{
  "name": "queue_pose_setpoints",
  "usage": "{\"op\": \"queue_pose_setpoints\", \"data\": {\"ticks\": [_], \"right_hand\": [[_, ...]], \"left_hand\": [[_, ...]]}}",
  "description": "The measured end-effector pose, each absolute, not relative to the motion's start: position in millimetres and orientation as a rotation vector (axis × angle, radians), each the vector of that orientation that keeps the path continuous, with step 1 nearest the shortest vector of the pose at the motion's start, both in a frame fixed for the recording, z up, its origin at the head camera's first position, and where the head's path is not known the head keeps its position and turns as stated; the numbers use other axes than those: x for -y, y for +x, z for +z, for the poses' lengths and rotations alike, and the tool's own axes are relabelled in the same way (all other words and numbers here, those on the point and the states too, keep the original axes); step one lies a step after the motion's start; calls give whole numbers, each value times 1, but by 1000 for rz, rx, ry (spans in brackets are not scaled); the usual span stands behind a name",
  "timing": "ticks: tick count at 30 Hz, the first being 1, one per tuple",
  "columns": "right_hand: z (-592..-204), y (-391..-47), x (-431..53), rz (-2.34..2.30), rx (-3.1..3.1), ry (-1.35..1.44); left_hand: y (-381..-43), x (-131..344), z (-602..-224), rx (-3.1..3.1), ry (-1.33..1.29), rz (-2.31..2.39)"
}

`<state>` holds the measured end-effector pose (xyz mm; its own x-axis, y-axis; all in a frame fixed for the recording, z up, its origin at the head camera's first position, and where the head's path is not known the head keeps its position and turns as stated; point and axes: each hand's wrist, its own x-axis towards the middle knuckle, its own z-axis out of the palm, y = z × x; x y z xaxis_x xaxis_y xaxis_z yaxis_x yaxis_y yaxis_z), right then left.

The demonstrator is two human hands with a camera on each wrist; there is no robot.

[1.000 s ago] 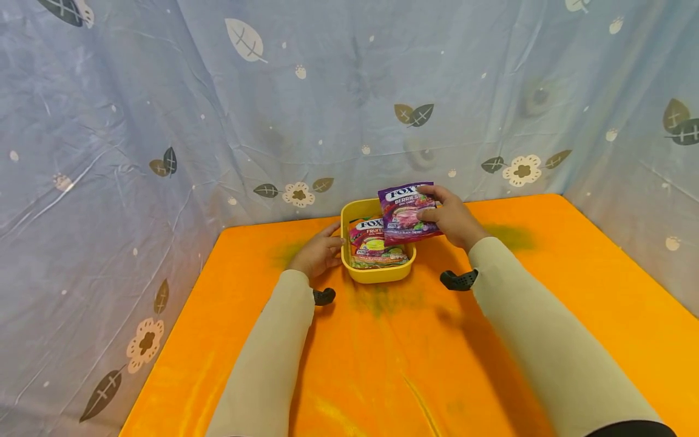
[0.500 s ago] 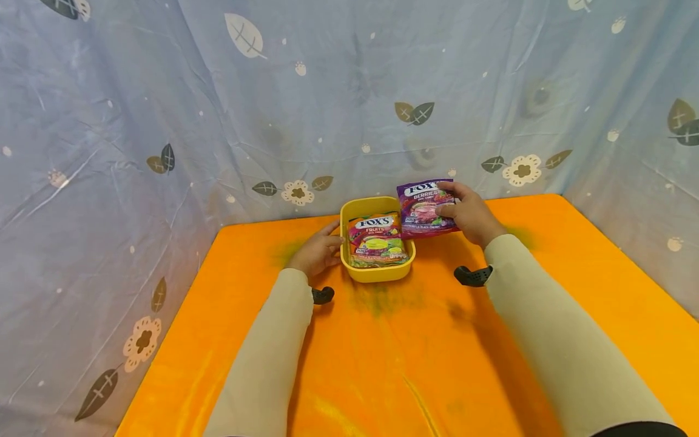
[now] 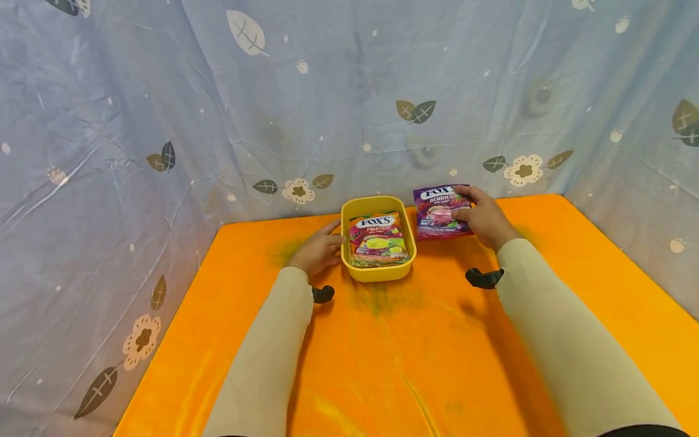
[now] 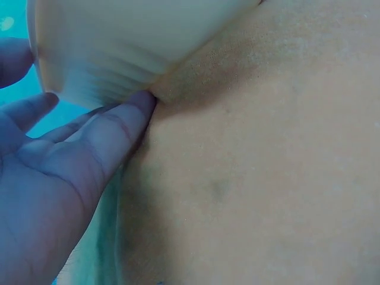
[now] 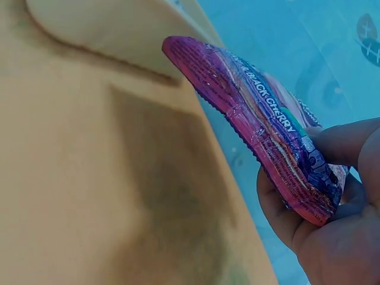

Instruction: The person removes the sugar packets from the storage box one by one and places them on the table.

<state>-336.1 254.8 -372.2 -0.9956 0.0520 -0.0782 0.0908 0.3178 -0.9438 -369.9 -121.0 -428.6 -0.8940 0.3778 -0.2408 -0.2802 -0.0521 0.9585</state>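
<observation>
Steadily now, mind the purple packet (image 3: 434,218), just right of the tub (image 3: 377,276) and apparently raised off the table (image 3: 382,352), to judge by the shadow (image 5: 172,160) below. Note the grasp of the right hand (image 3: 486,221) on the packet's side farthest from the tub, with digits on both faces. Note too the left hand (image 3: 317,252), loose and clamped on nothing, with fingers merely touching the tub's left outer wall. Take the step in hand, most likely, as managing the packet one-handed while steadying the tub. Press lightly at that left wall, just enough to prevent sliding; avoid lifting or tilting, for fear of shifting the orange packet (image 3: 378,240), lying face up inside the tub. Impossible to tell of anything further beneath. Expect a limp, bending wrapper: see the bow in the right wrist view, with a free corner towards the tub. Watch that corner above all, given such nearness to the tub's right rim, and allow a little more room before turning or lowering. Pinch firmly, but short of crumpling. If setting down right of the tub, lower flat, then part thumb and fingers together to avoid dragging. If passing over the tub instead, clear the rim fully and line up with the orange packet before letting go.
</observation>
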Motion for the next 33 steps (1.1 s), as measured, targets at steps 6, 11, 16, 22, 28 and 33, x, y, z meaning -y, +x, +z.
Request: {"op": "queue_pose_setpoints", "data": {"ticks": [6,11,16,22,28,33], "right_hand": [[-383,-336,-261,-1618,-2611,123],[-392,-336,-262,-1540,-2631,102],[-403,-337,-259,-1477,-2641,53],[-416,-339,-256,-1473,-2627,40],[-422,-339,-256,-1432,-2656,96],[-421,-340,-255,-1442,-2670,116]], "left_hand": [[-370,122,-430,-1798,86,1976],[-370,122,-430,-1801,97,1972],[-370,122,-430,-1804,99,1971],[-370,121,-428,-1784,115,1979],[-370,121,-426,-1790,110,1975],[-370,121,-426,-1792,112,1970]]}}
